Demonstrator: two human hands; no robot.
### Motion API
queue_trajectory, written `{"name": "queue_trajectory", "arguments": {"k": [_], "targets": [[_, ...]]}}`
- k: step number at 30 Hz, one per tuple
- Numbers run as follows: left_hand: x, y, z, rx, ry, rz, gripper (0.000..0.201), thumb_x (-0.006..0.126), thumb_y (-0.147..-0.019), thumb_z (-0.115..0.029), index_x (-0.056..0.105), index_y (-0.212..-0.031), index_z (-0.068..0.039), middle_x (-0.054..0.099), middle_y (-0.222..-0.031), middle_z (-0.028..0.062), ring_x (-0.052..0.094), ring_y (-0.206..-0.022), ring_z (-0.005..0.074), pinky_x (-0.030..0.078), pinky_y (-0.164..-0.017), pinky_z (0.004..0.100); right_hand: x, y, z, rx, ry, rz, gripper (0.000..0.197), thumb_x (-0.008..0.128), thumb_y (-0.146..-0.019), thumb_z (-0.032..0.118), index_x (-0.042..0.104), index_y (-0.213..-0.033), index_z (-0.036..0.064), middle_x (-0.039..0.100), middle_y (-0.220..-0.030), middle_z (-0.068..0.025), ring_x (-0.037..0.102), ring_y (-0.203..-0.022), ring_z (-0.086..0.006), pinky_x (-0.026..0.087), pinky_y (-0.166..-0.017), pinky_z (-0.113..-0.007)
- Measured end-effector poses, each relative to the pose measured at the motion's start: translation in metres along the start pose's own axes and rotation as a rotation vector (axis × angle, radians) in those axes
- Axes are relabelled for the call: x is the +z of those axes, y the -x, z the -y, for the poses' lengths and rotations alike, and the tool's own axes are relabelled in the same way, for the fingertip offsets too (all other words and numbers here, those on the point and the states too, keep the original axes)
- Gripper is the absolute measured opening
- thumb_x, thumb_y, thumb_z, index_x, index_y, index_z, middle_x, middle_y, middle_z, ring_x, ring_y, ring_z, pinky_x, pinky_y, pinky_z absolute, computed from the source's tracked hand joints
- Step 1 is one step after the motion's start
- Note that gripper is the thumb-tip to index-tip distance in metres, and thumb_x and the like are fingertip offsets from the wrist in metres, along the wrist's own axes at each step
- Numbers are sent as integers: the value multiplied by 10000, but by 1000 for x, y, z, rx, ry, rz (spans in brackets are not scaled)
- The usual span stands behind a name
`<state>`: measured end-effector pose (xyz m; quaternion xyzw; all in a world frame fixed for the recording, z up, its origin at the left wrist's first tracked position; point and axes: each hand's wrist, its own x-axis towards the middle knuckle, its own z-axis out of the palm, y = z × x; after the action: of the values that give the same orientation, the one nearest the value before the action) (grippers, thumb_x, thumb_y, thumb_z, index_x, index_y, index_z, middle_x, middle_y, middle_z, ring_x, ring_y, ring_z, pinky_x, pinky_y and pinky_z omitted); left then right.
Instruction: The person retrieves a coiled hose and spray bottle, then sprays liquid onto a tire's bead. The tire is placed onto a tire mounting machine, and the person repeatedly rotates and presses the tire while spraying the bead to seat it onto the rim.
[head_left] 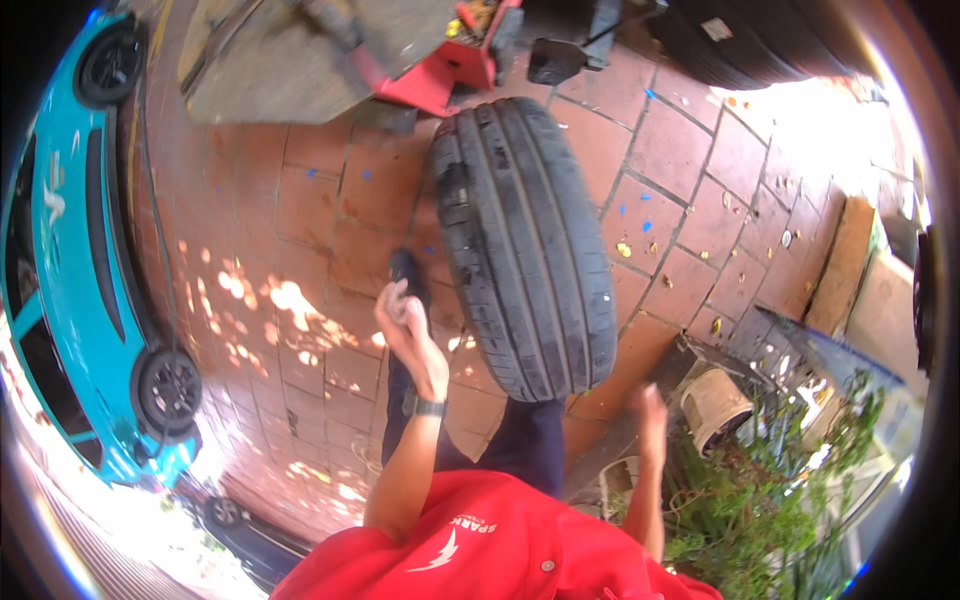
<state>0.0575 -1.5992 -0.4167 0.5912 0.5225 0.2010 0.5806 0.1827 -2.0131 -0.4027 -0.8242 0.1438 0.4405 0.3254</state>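
A black car tyre (525,250) stands on its tread in front of me, leaning slightly, close to my legs. My left hand (408,335) is raised to the left of the tyre, apart from it, fingers loosely apart and holding nothing. A dark watch sits on that wrist. Below this hand shows my dark shoe (405,268). My right hand (652,415) hangs in the air beyond the tyre's lower right side, not touching it. It is seen edge-on and slightly blurred, so its fingers cannot be made out.
A red machine (430,85) with a grey plate stands at the far side. More tyres (760,40) are at the far right. A bucket (715,410) and green plants (770,490) are at the right. A teal car (85,250) stands left on the brick-red tiles (670,150).
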Motion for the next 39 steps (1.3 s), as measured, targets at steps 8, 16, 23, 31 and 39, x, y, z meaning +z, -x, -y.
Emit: {"name": "queue_trajectory", "arguments": {"k": [8,16,23,31,39], "targets": [[24,48,90,-488,275,256,865,428,-1184,-597,331,-1685,101,424,-1725,228,458,-1542,303,356,-1280,427,84,-122,145,96,-372,189,946,381,-1107,793,473,-1687,51,635,-1600,-132,583,-1476,-317,397,-1281,-476],[65,43,40,-355,99,367,999,613,-1076,-640,356,-1601,170,492,-1538,364,468,-1471,532,385,-1241,535,6,-179,118,10,-540,144,797,489,-1087,671,553,-1631,92,662,-1569,-118,671,-1370,-339,531,-1183,-520],[92,52,58,-516,405,227,950,699,-1060,-587,371,-1652,79,513,-1544,293,501,-1453,400,363,-1249,470,14,-162,106,41,-418,-59,783,558,-1061,683,623,-1546,70,703,-1494,-128,690,-1318,-329,549,-1138,-514],[-21,24,143,-649,457,145,855,429,-1169,-624,424,-1688,56,467,-1742,165,425,-1601,265,273,-1338,374,133,-117,130,82,-322,408,921,475,-1095,762,541,-1638,21,597,-1632,-137,591,-1447,-279,419,-1250,-420],[-54,-32,103,-514,554,146,957,504,-1085,-752,443,-1683,-8,497,-1702,106,478,-1543,281,335,-1312,423,216,-124,234,151,-339,381,945,472,-1079,781,500,-1687,57,520,-1713,-150,530,-1512,-304,387,-1273,-419]]}}
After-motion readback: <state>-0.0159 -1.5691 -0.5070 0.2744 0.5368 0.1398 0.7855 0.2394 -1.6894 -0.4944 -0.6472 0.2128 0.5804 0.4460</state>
